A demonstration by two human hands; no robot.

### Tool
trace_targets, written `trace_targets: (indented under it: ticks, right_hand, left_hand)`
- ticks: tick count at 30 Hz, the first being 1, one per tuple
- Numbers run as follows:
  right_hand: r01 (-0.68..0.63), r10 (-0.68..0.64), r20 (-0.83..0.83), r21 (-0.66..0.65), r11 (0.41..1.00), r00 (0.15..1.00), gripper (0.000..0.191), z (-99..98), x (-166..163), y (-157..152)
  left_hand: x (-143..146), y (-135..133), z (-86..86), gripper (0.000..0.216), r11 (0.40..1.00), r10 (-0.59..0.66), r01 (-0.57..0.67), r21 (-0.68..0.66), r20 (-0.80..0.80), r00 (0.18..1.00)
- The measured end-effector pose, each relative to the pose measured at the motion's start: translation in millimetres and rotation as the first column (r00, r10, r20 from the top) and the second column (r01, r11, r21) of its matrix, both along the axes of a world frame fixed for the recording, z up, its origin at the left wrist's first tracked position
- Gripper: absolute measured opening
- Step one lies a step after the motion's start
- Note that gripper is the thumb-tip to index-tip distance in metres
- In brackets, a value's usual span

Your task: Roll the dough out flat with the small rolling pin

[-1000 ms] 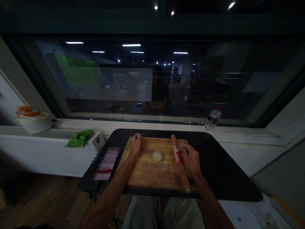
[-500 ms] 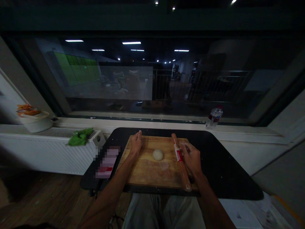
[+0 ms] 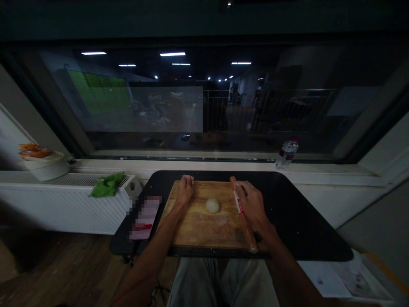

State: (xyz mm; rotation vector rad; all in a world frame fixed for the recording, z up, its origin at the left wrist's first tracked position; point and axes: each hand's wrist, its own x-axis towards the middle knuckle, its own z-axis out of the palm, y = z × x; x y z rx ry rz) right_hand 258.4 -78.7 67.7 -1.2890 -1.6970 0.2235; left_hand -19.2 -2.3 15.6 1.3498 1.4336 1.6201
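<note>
A round, pale ball of dough sits near the middle of the wooden board. Along the board's right side lies a wooden rolling pin with a red and white label, slanting toward me. My right hand is on the pin's upper half, thumb and fingertips against it near the label; part of the grip is hidden. At the board's far left corner, my left hand rests with its fingers curled in, and I see nothing in it.
The board lies on a black table. Left of it is a phone-like flat item, blurred out. A water bottle stands on the windowsill. A green cloth and a white tub are on the radiator.
My right hand has shifted up and leftward onto the rolling pin, its fingers reaching farther forward. My left hand has turned and its fingers are curled. Dough and pin stay put.
</note>
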Motion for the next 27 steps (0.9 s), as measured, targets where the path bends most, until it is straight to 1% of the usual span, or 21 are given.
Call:
trace_targets:
  ticks: [2,4,5,6,7,8,9,10,12,14,15,16,18,20,25,27]
  right_hand:
    - [-0.121,0.12,0.025,0.039,0.992,0.992,0.051,32.3,-16.6,6.5]
    - [-0.187,0.179,0.08,0.102,0.977,0.981,0.057,63.3,-36.6,15.2]
    - [-0.205,0.191,0.129,0.101,0.974,0.973,0.061,74.7,-47.3,19.8]
    - [-0.207,0.191,0.182,0.075,0.975,0.965,0.064,82.0,-57.9,24.2]
    - [-0.194,0.184,0.239,0.021,0.981,0.953,0.068,84.5,-68.1,28.0]
    - [-0.169,0.179,0.299,-0.059,0.984,0.937,0.071,82.4,-77.6,30.9]
    - [-0.137,0.184,0.356,-0.155,0.978,0.916,0.075,76.0,-86.1,32.8]
    - [-0.112,0.214,0.411,-0.258,0.96,0.886,0.08,66.3,-93.4,33.7]
    - [-0.073,0.3,0.48,-0.436,0.897,0.824,0.092,42.2,-103.7,32.5]
    - [-0.072,0.397,0.469,-0.571,0.818,0.789,0.097,20.2,-109.2,28.7]
    - [-0.076,0.431,0.439,-0.625,0.777,0.788,0.098,12.3,-110.7,26.3]
    - [-0.078,0.44,0.422,-0.646,0.76,0.793,0.099,6.9,-111.7,24.0]
    - [-0.076,0.424,0.427,-0.627,0.775,0.798,0.097,3.2,-113.5,20.3]
    - [-0.071,0.41,0.453,-0.599,0.798,0.791,0.092,4.9,-115.9,18.4]
    - [-0.094,0.445,0.482,-0.591,0.801,0.755,0.083,8.8,-123.1,19.4]
    - [-0.108,0.45,0.491,-0.578,0.809,0.746,0.082,9.0,-125.1,19.0]
  left_hand:
    - [0.6,-1.4,1.9,0.042,1.0,0.0,0.0,-0.004,0.009,1.0]
    - [1.3,-2.9,4.1,0.042,1.0,0.01,-0.01,-0.008,0.011,1.0]
    - [1.7,-3.5,5.2,0.042,1.0,0.014,-0.014,-0.01,0.008,1.0]
    - [2.1,-4.1,6.1,0.042,1.0,0.014,-0.014,-0.011,0.002,1.0]
    - [2.5,-4.7,6.9,0.042,1.0,0.012,-0.012,-0.011,-0.005,1.0]
    - [2.7,-5.2,7.3,0.041,1.0,0.011,-0.011,-0.007,-0.011,1.0]
    - [2.8,-5.6,7.5,0.039,1.0,0.013,-0.013,-0.001,-0.014,1.0]
    - [2.7,-5.9,7.4,0.036,1.0,0.023,-0.023,0.008,-0.012,1.0]
    - [2.1,-6.3,6.4,0.031,0.997,0.069,-0.069,0.03,-0.001,0.998]
    - [1.3,-6.4,5.1,0.027,0.99,0.132,-0.132,0.043,-0.004,0.991]
    - [1.0,-6.3,4.4,0.024,0.987,0.157,-0.157,0.045,-0.013,0.987]
    - [0.9,-6.3,3.9,0.022,0.984,0.174,-0.172,0.044,-0.025,0.985]
    - [1.3,-6.4,3.2,0.019,0.984,0.175,-0.173,0.043,-0.045,0.984]
    - [1.9,-6.9,3.1,0.019,0.986,0.163,-0.161,0.049,-0.049,0.985]
    - [4.0,-9.8,5.3,0.024,0.984,0.179,-0.178,0.027,-0.033,0.983]
    - [6.3,-11.6,6.8,0.026,0.987,0.157,-0.156,0.037,-0.038,0.987]
